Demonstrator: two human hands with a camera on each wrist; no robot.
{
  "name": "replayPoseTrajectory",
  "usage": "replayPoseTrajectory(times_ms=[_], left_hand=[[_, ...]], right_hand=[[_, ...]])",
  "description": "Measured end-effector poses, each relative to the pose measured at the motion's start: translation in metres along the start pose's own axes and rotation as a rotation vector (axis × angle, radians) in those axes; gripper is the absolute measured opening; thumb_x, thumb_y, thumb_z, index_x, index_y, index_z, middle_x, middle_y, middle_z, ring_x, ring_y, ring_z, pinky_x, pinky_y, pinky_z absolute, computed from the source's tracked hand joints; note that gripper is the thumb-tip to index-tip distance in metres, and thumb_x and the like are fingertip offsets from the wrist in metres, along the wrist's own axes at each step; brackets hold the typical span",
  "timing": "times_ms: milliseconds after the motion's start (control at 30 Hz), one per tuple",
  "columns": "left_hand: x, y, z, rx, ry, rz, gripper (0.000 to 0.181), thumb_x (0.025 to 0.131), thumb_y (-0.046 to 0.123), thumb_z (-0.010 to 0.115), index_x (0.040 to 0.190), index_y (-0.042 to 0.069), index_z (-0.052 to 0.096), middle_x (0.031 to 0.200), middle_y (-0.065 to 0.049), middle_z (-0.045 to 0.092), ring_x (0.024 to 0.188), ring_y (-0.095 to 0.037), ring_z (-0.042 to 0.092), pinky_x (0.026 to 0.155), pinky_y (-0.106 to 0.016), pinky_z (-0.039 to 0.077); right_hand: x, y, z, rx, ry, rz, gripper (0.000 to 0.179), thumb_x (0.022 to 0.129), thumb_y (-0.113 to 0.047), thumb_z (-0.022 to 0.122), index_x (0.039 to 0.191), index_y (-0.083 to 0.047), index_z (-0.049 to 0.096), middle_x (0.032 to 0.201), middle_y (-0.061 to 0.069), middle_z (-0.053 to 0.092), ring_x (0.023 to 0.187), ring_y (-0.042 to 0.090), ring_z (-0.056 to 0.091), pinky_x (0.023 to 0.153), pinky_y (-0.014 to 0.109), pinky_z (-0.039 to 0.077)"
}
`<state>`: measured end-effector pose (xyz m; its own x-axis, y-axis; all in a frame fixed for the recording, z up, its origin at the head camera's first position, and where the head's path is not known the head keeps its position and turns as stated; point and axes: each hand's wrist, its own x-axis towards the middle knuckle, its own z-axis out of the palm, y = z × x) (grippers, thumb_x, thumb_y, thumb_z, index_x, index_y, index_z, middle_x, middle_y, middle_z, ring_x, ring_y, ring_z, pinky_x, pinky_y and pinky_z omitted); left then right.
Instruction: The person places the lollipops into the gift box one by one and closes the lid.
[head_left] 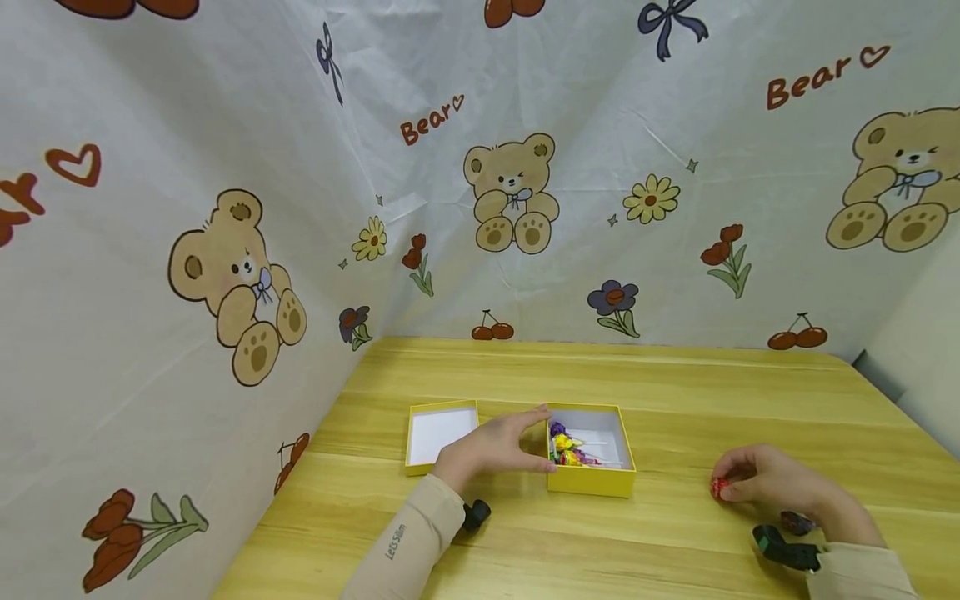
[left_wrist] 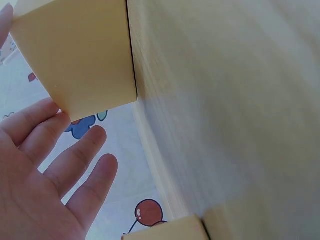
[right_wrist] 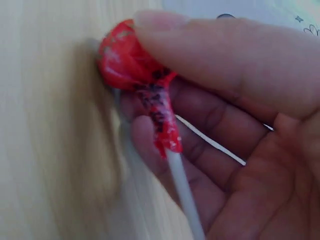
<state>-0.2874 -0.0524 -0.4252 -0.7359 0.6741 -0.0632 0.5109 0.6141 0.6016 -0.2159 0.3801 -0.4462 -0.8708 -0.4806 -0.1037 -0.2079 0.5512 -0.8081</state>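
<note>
A red-wrapped lollipop (right_wrist: 127, 60) with a white stick is pinched between the thumb and fingers of my right hand (head_left: 776, 479), low over the table's right side. My left hand (head_left: 491, 450) is at the left side of a yellow box (head_left: 592, 481). Its thumb touches near the front corner and its forefinger near the back corner; in the left wrist view the other fingers (left_wrist: 85, 155) are spread and fairly straight. Inside the white-lined box, several lollipops (head_left: 566, 446) in purple, yellow and pink-red wrappers lie toward the left, sticks pointing right.
A shallow yellow-edged lid (head_left: 441, 433), white inside, lies left of the box, partly behind my left hand. A small dark shiny object (head_left: 797, 522) is by my right wrist. The wooden table (head_left: 660, 375) meets a bear-printed cloth (head_left: 570, 283) behind and at left.
</note>
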Motion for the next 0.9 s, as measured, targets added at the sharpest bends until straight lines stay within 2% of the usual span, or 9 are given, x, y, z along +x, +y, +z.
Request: replayPoseTrajectory(times_ms=[133, 267, 567, 900], left_hand=[[0.0, 0.0, 0.0, 0.006, -0.003, -0.001, 0.093, 0.084, 0.066, 0.068, 0.159, 0.03, 0.028, 0.166, 0.016, 0.018, 0.153, -0.02, 0.027, 0.123, -0.046, 0.031], [0.001, 0.001, -0.001, 0.014, -0.005, 0.007, 0.093, 0.084, 0.067, 0.068, 0.159, 0.029, 0.027, 0.166, 0.015, 0.018, 0.153, -0.021, 0.027, 0.123, -0.046, 0.031], [0.003, 0.0, -0.002, 0.016, -0.001, 0.015, 0.093, 0.084, 0.065, 0.069, 0.159, 0.029, 0.028, 0.166, 0.014, 0.019, 0.153, -0.021, 0.027, 0.123, -0.045, 0.03], [0.002, -0.001, 0.001, 0.015, -0.003, 0.01, 0.093, 0.085, 0.064, 0.069, 0.159, 0.028, 0.028, 0.167, 0.013, 0.019, 0.153, -0.021, 0.027, 0.123, -0.045, 0.031]], right_hand=[[0.002, -0.003, 0.002, 0.023, 0.032, 0.054, 0.021, 0.095, -0.008, 0.066, 0.107, 0.009, 0.065, 0.098, 0.006, 0.069, 0.083, -0.001, 0.059, 0.071, 0.019, 0.052], [0.004, -0.01, 0.002, 0.027, 0.07, 0.047, 0.026, 0.097, -0.011, 0.066, 0.112, 0.01, 0.065, 0.102, 0.009, 0.072, 0.087, -0.001, 0.062, 0.074, 0.018, 0.054], [0.011, -0.027, 0.004, 0.005, 0.168, 0.088, 0.037, 0.098, -0.021, 0.066, 0.12, 0.008, 0.066, 0.109, 0.013, 0.074, 0.091, -0.003, 0.065, 0.077, 0.02, 0.055], [0.022, -0.044, 0.013, -0.023, 0.307, 0.098, 0.038, 0.097, -0.024, 0.067, 0.123, 0.004, 0.066, 0.114, 0.014, 0.072, 0.092, -0.004, 0.064, 0.077, 0.022, 0.058]])
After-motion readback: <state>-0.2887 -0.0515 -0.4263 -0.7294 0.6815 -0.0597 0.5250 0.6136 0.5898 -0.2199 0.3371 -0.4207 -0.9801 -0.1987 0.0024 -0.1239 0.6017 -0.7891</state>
